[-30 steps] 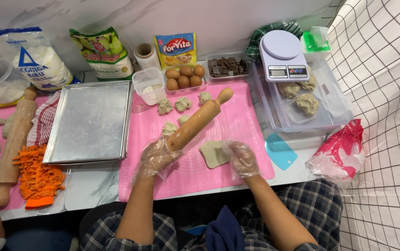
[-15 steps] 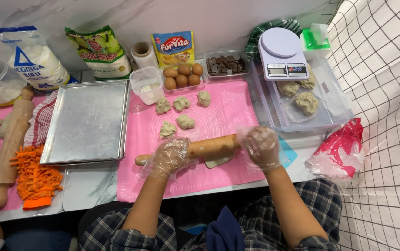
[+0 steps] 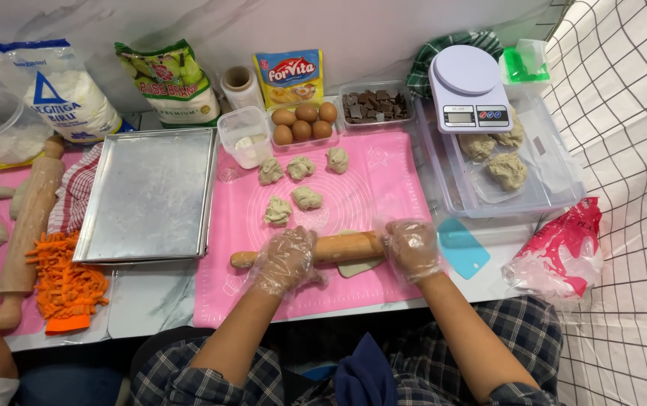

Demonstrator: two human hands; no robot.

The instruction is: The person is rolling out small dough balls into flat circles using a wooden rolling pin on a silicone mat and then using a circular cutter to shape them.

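Observation:
A wooden rolling pin [image 3: 336, 247] lies crosswise on the pink silicone mat [image 3: 384, 188], pressed onto a flat piece of pale dough [image 3: 359, 266] that peeks out beneath it. My left hand [image 3: 284, 260], in a clear plastic glove, rests on the pin's left part. My right hand [image 3: 412, 247], also gloved, covers the pin's right end. Several small dough lumps [image 3: 293, 197] sit further back on the mat.
A metal baking tray [image 3: 149, 194] lies left of the mat. Behind are eggs [image 3: 305, 122], chocolate pieces [image 3: 373, 106], a small plastic tub [image 3: 244, 136] and flour bags. A scale [image 3: 467, 89] sits on a clear box holding dough [image 3: 505, 169]. A blue scraper [image 3: 463, 247] and pink bag [image 3: 562, 249] lie right. A second rolling pin [image 3: 26, 228] and orange shreds [image 3: 65, 280] are far left.
The rolling pin, first held slanted in my left hand, was laid crosswise over the dough piece. My right hand left the dough and took the pin's right end.

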